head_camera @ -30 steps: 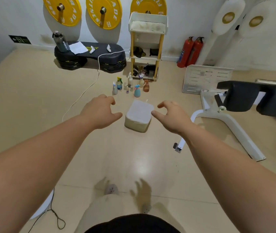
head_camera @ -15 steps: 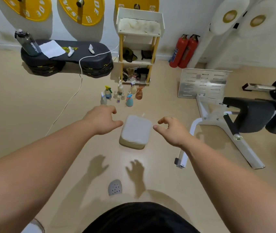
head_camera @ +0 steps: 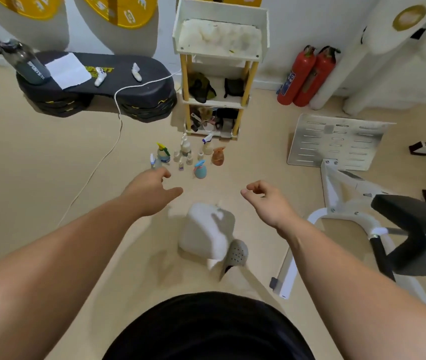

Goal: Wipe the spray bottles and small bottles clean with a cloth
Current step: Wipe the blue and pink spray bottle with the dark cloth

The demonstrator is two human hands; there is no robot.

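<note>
Head view: nearer than a second ago, white stool (head_camera: 206, 229) now down beside the shoe (head_camera: 236, 252), left hand (head_camera: 152, 189) and right hand (head_camera: 266, 201) both empty, loosely curled, spray bottles and small bottles (head_camera: 185, 149) standing on the floor (head_camera: 51, 178) just beyond the left hand, wiping not yet begun.

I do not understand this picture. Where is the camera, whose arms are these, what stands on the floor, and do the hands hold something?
There is no machine: the camera sits on a person's head and looks forward and down, so both bare arms are that person's own. The left hand and the right hand reach forward and hold nothing. Beyond them, on the floor, stand spray bottles and small bottles, in front of a shelf. Nearer, below the hands, is a white box-like object. A white sheet, perhaps a cloth, lies on a black platform at the left.
</note>
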